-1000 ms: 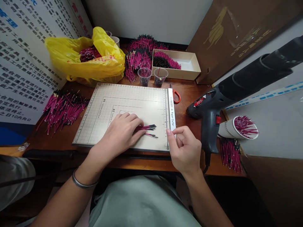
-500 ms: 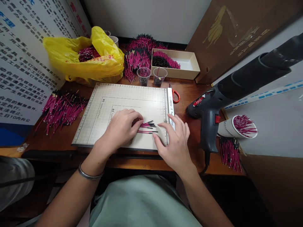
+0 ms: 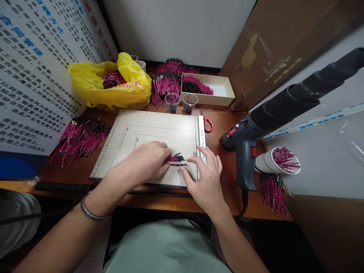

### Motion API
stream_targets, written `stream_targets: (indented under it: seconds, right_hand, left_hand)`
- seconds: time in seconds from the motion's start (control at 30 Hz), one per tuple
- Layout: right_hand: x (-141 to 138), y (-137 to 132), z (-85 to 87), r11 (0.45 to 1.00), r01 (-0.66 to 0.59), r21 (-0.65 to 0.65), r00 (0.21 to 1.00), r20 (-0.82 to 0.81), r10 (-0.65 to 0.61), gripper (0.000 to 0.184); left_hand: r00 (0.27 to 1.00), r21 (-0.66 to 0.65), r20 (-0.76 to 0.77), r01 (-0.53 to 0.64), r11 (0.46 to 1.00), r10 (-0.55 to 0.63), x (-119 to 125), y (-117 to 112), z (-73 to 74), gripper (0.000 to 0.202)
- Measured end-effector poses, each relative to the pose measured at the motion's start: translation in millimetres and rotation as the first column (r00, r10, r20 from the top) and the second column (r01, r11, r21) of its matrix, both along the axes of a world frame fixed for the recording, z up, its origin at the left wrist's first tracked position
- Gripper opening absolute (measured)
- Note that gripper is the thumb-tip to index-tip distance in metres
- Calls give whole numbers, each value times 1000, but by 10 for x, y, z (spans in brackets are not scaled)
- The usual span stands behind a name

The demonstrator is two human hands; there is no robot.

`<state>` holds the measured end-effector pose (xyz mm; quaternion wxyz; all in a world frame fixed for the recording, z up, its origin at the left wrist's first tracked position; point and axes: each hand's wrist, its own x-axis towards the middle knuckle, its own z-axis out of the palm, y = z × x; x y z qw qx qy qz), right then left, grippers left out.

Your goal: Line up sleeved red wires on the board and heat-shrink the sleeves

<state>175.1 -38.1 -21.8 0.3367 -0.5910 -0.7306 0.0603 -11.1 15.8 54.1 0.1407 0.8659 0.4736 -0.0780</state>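
Observation:
A small bunch of short magenta wires with black ends (image 3: pixel 176 159) lies on a cream paper cutter board (image 3: pixel 159 123) printed with a grid. My left hand (image 3: pixel 150 161) is closed over the magenta ends of these wires, its fingertips partly hidden behind the hand. To the right, my right hand (image 3: pixel 205 178) is open, with thumb and forefinger spread near the black tips. The other fingers of that hand reach over the board's white edge strip (image 3: pixel 201 132).
At the back are a yellow bag (image 3: pixel 110 93), heaped wires (image 3: pixel 166 85), plastic cups (image 3: pixel 172 104) and a cream box (image 3: pixel 223 89). Orange-handled scissors (image 3: pixel 209 125) and a heat gun (image 3: pixel 246 155) lie to the right, near a paper cup of wires (image 3: pixel 265 161). More wires (image 3: pixel 82 140) lie left.
The view has shifted, so the table sits lower in it. My left hand has turned more palm-down over the wires, which now lie closer together. My right hand stays by their tips.

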Motion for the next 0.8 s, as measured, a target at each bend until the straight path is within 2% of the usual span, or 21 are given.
stream_targets:
  seconds: [0.1,0.27,0.4,0.57,0.7,0.8]
  right_hand:
    - [7,15,-21,999,28,44,999,-27,-27,15]
    - [35,43,-48,992,66,111,995,-75,-58,16]
    - [75,-3,-13,990,66,125,996,-65,-59,16]
    - [126,-141,27,989,65,130,998,-27,-62,20]
    - [127,-172,-23,984,68,167,998,0,-69,18]
    - [113,-144,-67,973,70,218,997,16,-75,19]
  left_hand:
    - [995,23,-97,15,1000,-13,151,-9,55,19]
    - [996,63,-87,-25,998,31,373,43,60,25]
    - [994,49,-85,-68,997,72,440,91,79,23]
    - [986,-17,-80,-151,988,149,299,248,155,13]
    - [975,-127,-43,-220,967,216,102,523,242,18]
    - [967,-253,-1,-245,936,253,-53,761,305,12]
